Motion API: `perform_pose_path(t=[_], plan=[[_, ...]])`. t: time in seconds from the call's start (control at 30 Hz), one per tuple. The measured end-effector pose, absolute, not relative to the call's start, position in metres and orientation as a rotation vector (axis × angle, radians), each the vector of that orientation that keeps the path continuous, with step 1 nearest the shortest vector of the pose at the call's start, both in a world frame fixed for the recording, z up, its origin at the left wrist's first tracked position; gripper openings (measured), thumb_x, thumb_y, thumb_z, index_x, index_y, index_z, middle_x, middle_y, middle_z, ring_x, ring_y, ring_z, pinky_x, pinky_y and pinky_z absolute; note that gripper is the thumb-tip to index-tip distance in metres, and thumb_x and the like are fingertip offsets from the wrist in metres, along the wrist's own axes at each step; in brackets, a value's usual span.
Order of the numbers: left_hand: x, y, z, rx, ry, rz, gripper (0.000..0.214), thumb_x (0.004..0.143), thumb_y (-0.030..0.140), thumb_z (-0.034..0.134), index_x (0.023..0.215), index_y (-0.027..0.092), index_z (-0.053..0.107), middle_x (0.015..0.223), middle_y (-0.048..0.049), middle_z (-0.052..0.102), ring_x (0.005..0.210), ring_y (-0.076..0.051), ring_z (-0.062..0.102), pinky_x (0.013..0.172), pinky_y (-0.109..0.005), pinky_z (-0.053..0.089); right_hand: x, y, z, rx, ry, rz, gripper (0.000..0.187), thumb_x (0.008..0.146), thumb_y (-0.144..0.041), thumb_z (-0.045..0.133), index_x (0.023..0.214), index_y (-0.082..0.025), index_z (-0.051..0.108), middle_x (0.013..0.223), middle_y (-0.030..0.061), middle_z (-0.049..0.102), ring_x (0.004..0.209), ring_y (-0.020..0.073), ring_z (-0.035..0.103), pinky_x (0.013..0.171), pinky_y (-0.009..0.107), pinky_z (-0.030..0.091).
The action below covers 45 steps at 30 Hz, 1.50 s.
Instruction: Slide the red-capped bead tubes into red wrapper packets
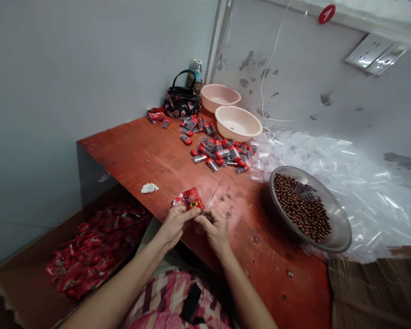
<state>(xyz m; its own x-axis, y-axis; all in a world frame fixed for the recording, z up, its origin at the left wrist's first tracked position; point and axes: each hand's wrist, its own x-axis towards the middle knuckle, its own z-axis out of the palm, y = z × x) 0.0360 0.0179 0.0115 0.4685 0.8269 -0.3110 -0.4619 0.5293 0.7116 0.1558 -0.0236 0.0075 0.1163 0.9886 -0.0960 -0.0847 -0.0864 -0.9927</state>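
As seen from the head-worn camera, a red-stained wooden workbench [147, 155] against a grey wall [329, 128] with peeling patches, and a twin wall socket [375, 54] at upper right. Below the bench's left side, an open cardboard box [27, 278] full of loose red packets [96, 251]. Along the bench's right side, a large heap of transparent plastic sleeves [349, 201], partly spilling onto the wood. Near the right edge of the bench, a steel bowl [342, 228] holding many round brown beads [301, 208]. Toward the far end, two pale pink plastic basins [238, 122] side by side, then a black floral handbag [181, 103] with a bottle [196, 73] just behind it. Mid-bench, a scattered cluster of small transparent packets [222, 153] with red ends and dark contents. Nearer the person, a crumpled white tissue [150, 188]. Close to the near edge, above a pink striped garment [178, 297], both bare hands close together. Left hand [176, 226]: fingers and thumb clenched on the lower part of a red foil packet [192, 198], held over the bench. Right hand [214, 228]: fingers curled beside the packet's lower corner, against the left hand; grip on the packet impossible to make out.
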Motion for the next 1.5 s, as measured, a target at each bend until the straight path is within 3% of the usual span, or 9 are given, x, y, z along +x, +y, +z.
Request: perform_pose_path(t=[0.17,0.33,0.5,0.63,0.9,1.03,1.2,1.33,1.5], plan=[[0.034,0.015,0.013,0.476,0.741,0.935,0.016,0.068,0.023,0.065,0.073,0.008,0.064,0.065,-0.0063,0.064,0.058,-0.015,0.058,0.054,-0.026,0.047,0.159,-0.03,0.004,-1.105,-0.88,1.37,0.022,0.071,-0.025,0.062,0.091,-0.017,0.057,0.075,0.0003,0.064,0.061,0.012,0.06,0.06,0.025,0.05],[0.035,0.001,0.01,0.472,0.692,0.893,0.014,0.066,0.02,0.066,0.069,0.006,0.064,0.059,-0.0053,0.062,0.053,-0.012,0.056,0.055,-0.024,0.047,0.15,-0.024,0.003,-1.168,-0.796,1.323,0.015,0.069,-0.024,0.065,0.07,-0.016,0.053,0.051,-0.0048,0.057,0.043,0.0082,0.053,0.044,0.018,0.043],[0.003,-0.005,0.009,0.326,0.781,1.145,0.015,0.069,0.025,0.065,0.072,0.011,0.06,0.087,-0.0119,0.068,0.083,-0.022,0.062,0.077,-0.035,0.048,0.149,-0.018,0.007,-1.175,-0.844,1.352,0.016,0.068,-0.023,0.066,0.076,-0.016,0.054,0.052,-0.0043,0.058,0.043,0.0087,0.053,0.042,0.018,0.041],[-0.024,-0.011,-0.001,0.361,1.015,1.336,0.037,0.072,0.038,0.059,0.102,0.018,0.054,0.096,-0.0111,0.067,0.092,-0.026,0.06,0.079,-0.042,0.047,0.174,-0.019,0.011,-1.262,-0.842,1.23,0.015,0.074,-0.03,0.059,0.077,-0.017,0.053,0.06,-0.0015,0.061,0.046,0.0097,0.055,0.043,0.019,0.042],[0.024,-0.003,-0.02,2.249,1.374,0.955,0.042,0.073,0.034,0.058,0.112,0.021,0.055,0.127,-0.0089,0.047,0.124,-0.029,0.028,0.102,-0.051,0.018,0.19,-0.027,0.001,-1.441,-0.986,1.182,0.022,0.077,-0.038,0.053,0.076,-0.016,0.053,0.053,-0.002,0.056,0.044,0.0096,0.052,0.043,0.019,0.041],[0.034,0.006,-0.027,2.5,1.454,0.859,0.026,0.08,0.026,0.049,0.103,0.022,0.061,0.122,-0.0077,0.052,0.124,-0.029,0.029,0.101,-0.054,0.016,0.186,-0.027,0.0,-1.518,-1.13,1.083,0.022,0.08,-0.037,0.048,0.076,-0.017,0.054,0.057,-0.0013,0.057,0.049,0.0109,0.054,0.048,0.021,0.043],[0.032,0.006,-0.024,2.29,1.285,1.021,0.024,0.079,0.019,0.049,0.099,0.023,0.062,0.115,-0.0053,0.058,0.121,-0.027,0.035,0.101,-0.054,0.014,0.187,-0.013,-0.005,-1.681,-1.325,0.82,0.02,0.075,-0.036,0.055,0.084,-0.019,0.059,0.076,0.0033,0.064,0.069,0.0158,0.059,0.065,0.027,0.045],[0.03,0.005,-0.009,1.772,1.169,1.187,0.025,0.069,0.019,0.062,0.093,0.027,0.065,0.11,-0.0055,0.061,0.121,-0.027,0.036,0.103,-0.048,0.013,0.182,0.006,-0.008,-1.493,-1.142,1.144,0.026,0.07,-0.032,0.061,0.091,-0.019,0.057,0.07,0.0009,0.064,0.058,0.0143,0.059,0.056,0.026,0.046],[0.026,0.01,-0.003,1.054,1.151,1.207,0.037,0.059,0.026,0.07,0.095,0.023,0.065,0.104,-0.0039,0.064,0.109,-0.028,0.048,0.09,-0.036,0.039,0.171,0.02,0.002,-1.241,-0.879,1.305,0.025,0.064,-0.025,0.066,0.085,-0.017,0.056,0.061,-0.0031,0.061,0.051,0.01,0.056,0.052,0.021,0.044]])
